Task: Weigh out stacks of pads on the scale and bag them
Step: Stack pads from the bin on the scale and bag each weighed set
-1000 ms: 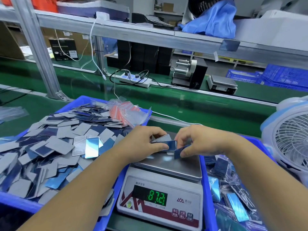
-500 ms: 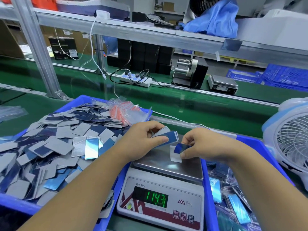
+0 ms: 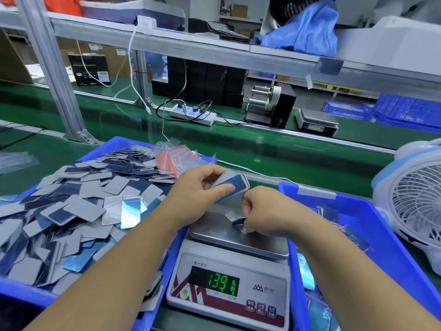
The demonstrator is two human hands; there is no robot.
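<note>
The left hand (image 3: 200,187) grips a fanned stack of grey-and-blue rectangular pads (image 3: 232,185) just above the far edge of the white digital scale's (image 3: 229,280) steel pan, while the right hand (image 3: 265,211) pinches one blue pad (image 3: 238,221) against the pan, just nearer and right of the stack

**1 head camera, looking forward and down over the bench**

Only 1 view is given, so no part of the scene is shared with another. The wide-angle camera sits above and behind both forearms, facing forward and down. The scale (image 3: 235,256) lies close beneath it, at lower centre, with the left hand (image 3: 202,189) and right hand (image 3: 267,211) just over its platter. The blue bin (image 3: 28,292) fills the lower left. Farther off, the green conveyor (image 3: 274,154) crosses mid-frame and the shelf rail (image 3: 214,53) bows near the top.
</note>
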